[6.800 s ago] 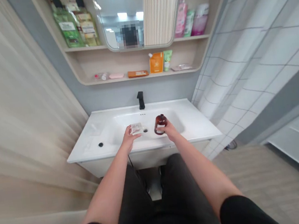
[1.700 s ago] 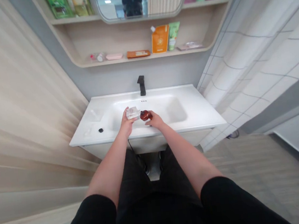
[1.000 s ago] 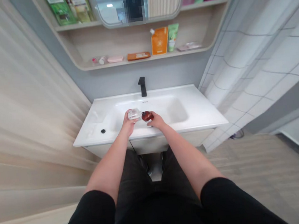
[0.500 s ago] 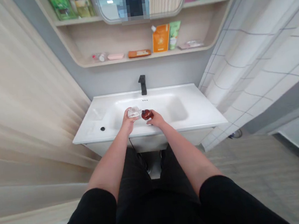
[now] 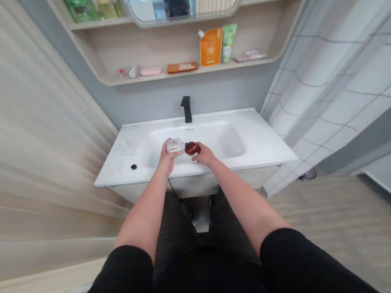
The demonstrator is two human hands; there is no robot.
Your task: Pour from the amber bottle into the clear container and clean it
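Over the front of the white sink (image 5: pixel 232 140), my left hand (image 5: pixel 166 160) is closed around a clear bottle (image 5: pixel 175 145), which lies tilted on its side with its neck toward the right. My right hand (image 5: pixel 205 154) grips a dark red-brown bottle (image 5: pixel 192 148), tipped with its mouth toward the clear one. The two mouths meet or nearly meet; whether they touch I cannot tell. On the counter to the left lies a small black cap (image 5: pixel 134 167), and behind it a transparent, hard-to-see item (image 5: pixel 129 147).
A black faucet (image 5: pixel 186 109) stands behind the basin. Above it, a shelf (image 5: pixel 159 76) holds an orange pouch (image 5: pixel 211 47), a green tube (image 5: pixel 229 43), a pink bar (image 5: pixel 150 71) and an orange packet (image 5: pixel 182 67). Curtains (image 5: pixel 21 138) hang at the left.
The view has tilted very slightly, so the shelf and sink sit a little higher. Both hands keep their hold on the two bottles, with hardly any movement.
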